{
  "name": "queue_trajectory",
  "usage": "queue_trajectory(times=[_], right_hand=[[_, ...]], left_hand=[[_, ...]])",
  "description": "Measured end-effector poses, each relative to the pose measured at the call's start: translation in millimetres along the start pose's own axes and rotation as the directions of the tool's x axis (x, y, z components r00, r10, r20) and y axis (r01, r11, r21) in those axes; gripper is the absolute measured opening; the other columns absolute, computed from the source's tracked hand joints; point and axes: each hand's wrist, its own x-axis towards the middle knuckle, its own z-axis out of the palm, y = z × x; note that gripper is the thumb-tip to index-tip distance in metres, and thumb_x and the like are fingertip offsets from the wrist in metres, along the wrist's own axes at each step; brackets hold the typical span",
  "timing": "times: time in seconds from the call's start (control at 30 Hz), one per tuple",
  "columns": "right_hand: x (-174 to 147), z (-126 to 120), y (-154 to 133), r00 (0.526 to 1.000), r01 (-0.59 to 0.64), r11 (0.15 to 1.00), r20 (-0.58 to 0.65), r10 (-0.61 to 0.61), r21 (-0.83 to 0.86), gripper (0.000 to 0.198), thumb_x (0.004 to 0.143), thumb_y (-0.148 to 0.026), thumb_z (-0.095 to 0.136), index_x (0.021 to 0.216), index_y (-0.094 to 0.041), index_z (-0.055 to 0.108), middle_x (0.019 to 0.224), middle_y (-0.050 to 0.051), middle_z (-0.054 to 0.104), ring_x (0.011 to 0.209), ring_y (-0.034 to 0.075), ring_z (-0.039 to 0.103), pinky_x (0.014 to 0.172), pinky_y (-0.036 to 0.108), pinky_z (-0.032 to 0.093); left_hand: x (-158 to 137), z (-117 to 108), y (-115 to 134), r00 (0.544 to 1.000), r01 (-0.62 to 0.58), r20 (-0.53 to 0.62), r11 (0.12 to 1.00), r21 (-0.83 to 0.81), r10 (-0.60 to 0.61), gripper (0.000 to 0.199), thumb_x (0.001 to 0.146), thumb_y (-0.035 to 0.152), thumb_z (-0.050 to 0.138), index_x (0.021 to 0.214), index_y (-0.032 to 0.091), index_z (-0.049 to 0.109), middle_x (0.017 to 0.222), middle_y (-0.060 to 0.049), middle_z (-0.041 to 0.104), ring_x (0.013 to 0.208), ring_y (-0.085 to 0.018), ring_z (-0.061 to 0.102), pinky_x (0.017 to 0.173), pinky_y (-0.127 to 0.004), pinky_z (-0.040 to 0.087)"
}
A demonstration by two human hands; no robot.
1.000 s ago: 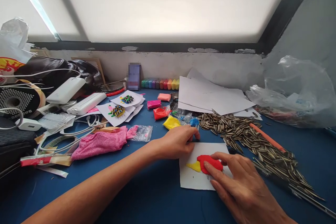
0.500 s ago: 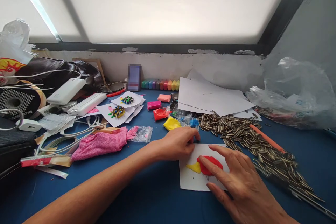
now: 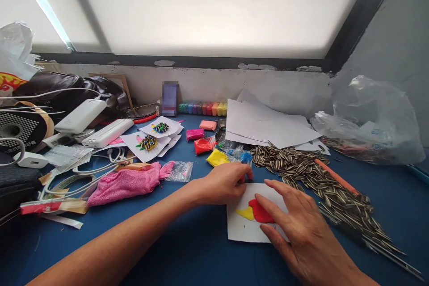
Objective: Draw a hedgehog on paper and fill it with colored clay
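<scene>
A small white sheet of paper lies on the blue table, bearing a flat red patch of modelling clay joined to a pointed yellow clay piece on its left. My left hand is closed, its curled fingers on the paper's upper left edge; the fingertips are partly hidden. Over the right part of the red clay is my right hand, fingers spread and thumb apart, the index finger lying along the clay. It covers the clay's right side.
Striped sunflower seeds spread to the right, with an orange stick on them. Beyond my left hand are clay packets, including a yellow one. Stacked white sheets lie behind. A pink cloth and cables are at left.
My right hand has shifted slightly, and its index finger now covers more of the red clay's right side. My left hand stays at the paper's edge. The whole view has moved a little.
</scene>
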Motion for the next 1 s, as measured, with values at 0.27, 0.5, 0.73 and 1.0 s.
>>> queue_trajectory(times=[0.27, 0.5, 0.73, 1.0], right_hand=[[-0.4, -3.3, 2.4, 0.998, -0.048, 0.999, 0.036, 0.047, 0.024, 0.026, 0.095, -0.031, 0.049, 0.107, -0.021, 0.07, 0.125, 0.018, 0.058, 0.116, 0.031, 0.054, 0.086, 0.048, 0.049], [1.9, 0.6, 3.2, 0.995, -0.05, 0.997, 0.084, 0.045, 0.061, 0.031, 0.096, -0.034, 0.047, 0.115, -0.023, 0.069, 0.129, 0.017, 0.057, 0.118, 0.032, 0.054, 0.087, 0.05, 0.05], [1.2, 0.5, 1.9, 0.993, -0.059, 0.995, 0.105, 0.05, 0.082, 0.029, 0.096, -0.034, 0.049, 0.117, -0.026, 0.067, 0.134, 0.015, 0.054, 0.123, 0.032, 0.051, 0.089, 0.052, 0.05], [-1.3, 1.9, 12.0, 0.988, -0.146, 0.98, -0.033, 0.152, 0.139, 0.028, 0.097, -0.028, 0.046, 0.117, -0.022, 0.064, 0.125, 0.013, 0.06, 0.113, 0.027, 0.059, 0.087, 0.046, 0.054]], left_hand=[[0.3, 0.3, 1.2, 1.0, 0.002, 0.003, 1.0, 0.006, -0.002, 0.029, 0.078, 0.01, 0.051, 0.105, 0.016, 0.06, 0.091, -0.003, 0.064, 0.08, -0.016, 0.057, 0.069, -0.025, 0.043], [-0.1, -0.2, 0.9, 1.0, -0.002, 0.0, 1.0, -0.013, 0.002, 0.028, 0.078, 0.01, 0.051, 0.104, 0.016, 0.06, 0.091, -0.004, 0.065, 0.082, -0.017, 0.058, 0.069, -0.025, 0.044], [0.3, -0.2, 0.9, 1.0, -0.003, 0.004, 1.0, -0.003, 0.003, 0.028, 0.079, 0.011, 0.051, 0.104, 0.016, 0.061, 0.093, -0.004, 0.065, 0.081, -0.017, 0.058, 0.069, -0.025, 0.044], [-1.5, -7.6, 3.5, 0.993, -0.003, -0.111, 0.963, -0.271, -0.028, 0.025, 0.082, 0.008, 0.051, 0.103, 0.014, 0.065, 0.092, -0.005, 0.069, 0.081, -0.015, 0.059, 0.075, -0.026, 0.047]])
